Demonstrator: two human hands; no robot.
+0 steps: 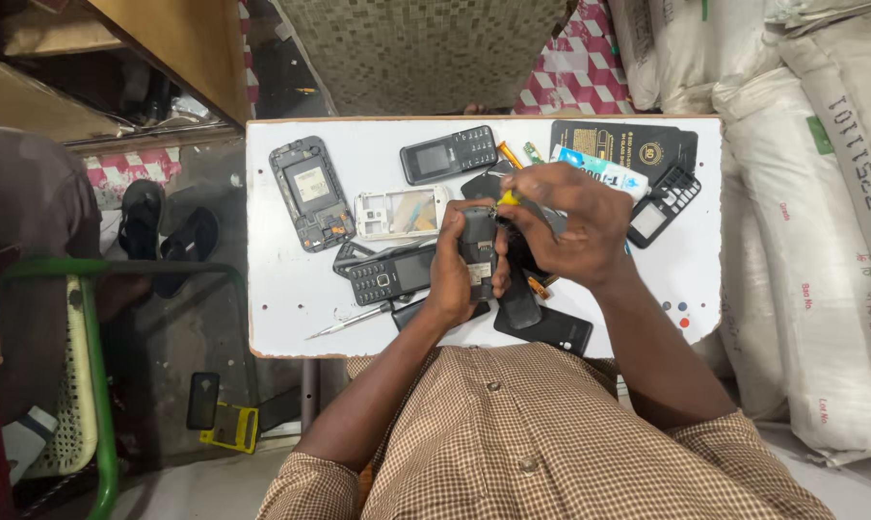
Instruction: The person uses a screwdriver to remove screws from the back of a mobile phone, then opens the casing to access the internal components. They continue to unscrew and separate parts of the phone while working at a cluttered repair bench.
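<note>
My left hand [452,273] grips a dark keypad phone body [478,252], held upright over the white table [281,289]. My right hand [572,223] holds a small yellow-handled screwdriver [509,198] with its tip down on the top of that phone. Under and around my hands lie a black keypad phone [389,273], a black back cover [551,329], and a pair of metal tweezers [351,323].
Further back on the table lie an opened phone chassis [309,192], a white phone frame [400,212], a dark keypad phone [449,154], a black keypad bezel [664,204] and a black card [638,146]. White sacks [821,241] stand to the right. A green-framed chair [84,376] and sandals [156,226] are left.
</note>
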